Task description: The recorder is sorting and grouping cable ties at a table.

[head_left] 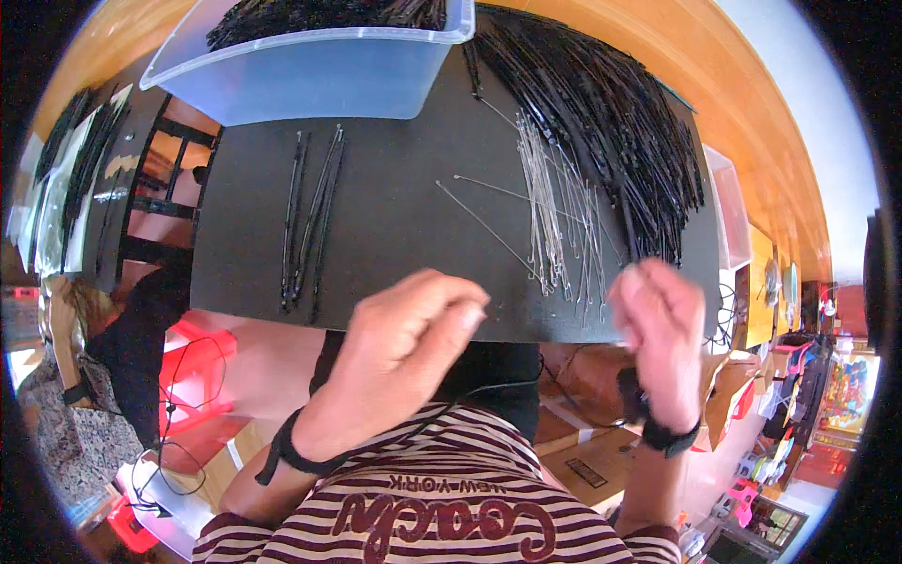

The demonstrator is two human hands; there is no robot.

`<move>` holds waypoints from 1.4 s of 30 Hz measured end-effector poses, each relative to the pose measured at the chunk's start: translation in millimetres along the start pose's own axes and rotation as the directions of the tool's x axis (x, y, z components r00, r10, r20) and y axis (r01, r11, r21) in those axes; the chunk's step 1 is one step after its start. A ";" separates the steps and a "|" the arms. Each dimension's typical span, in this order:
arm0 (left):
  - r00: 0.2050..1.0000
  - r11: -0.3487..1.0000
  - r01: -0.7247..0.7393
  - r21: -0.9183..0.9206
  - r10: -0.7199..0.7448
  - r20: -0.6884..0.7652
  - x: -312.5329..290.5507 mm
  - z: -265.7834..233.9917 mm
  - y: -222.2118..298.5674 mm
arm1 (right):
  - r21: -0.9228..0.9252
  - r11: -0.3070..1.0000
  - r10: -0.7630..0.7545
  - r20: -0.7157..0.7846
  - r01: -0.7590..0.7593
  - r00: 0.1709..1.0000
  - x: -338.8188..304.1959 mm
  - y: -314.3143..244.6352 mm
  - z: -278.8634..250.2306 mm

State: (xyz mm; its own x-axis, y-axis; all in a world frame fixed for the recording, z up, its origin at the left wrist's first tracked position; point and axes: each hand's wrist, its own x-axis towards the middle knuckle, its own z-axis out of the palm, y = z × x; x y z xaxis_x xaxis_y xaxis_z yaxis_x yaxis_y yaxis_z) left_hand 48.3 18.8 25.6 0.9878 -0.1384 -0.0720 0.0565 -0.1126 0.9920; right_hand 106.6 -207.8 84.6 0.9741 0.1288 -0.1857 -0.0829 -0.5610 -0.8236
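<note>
My left hand hovers over the near edge of a black board, fingers pinched together; I see nothing between them. My right hand is blurred at the board's near right edge with fingers curled, and whether it holds anything is unclear. Just beyond both hands lies a loose bunch of thin silver wires, two of them lying apart to the left. A big fan of black rods spreads behind the wires. Several black rods lie side by side on the board's left part.
A translucent plastic bin with more black rods stands at the board's far edge. Another person sits at the left below the board, near a red stool. Cardboard boxes sit on the floor under my arms.
</note>
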 end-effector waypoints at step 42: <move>0.962 0.877 0.264 -0.402 -0.267 0.048 -20.1 14.6 -5.5 | -0.857 0.194 -0.374 0.385 0.477 0.844 101.4 24.6 37.6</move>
State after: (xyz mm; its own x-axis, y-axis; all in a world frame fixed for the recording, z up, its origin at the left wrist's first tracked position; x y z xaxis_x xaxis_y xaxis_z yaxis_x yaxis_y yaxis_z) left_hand 26.0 7.8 20.2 0.9285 -0.1507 -0.3393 0.3684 0.2606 0.8924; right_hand 195.5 -177.8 25.3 0.7722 0.6330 -0.0553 0.6287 -0.7485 0.2109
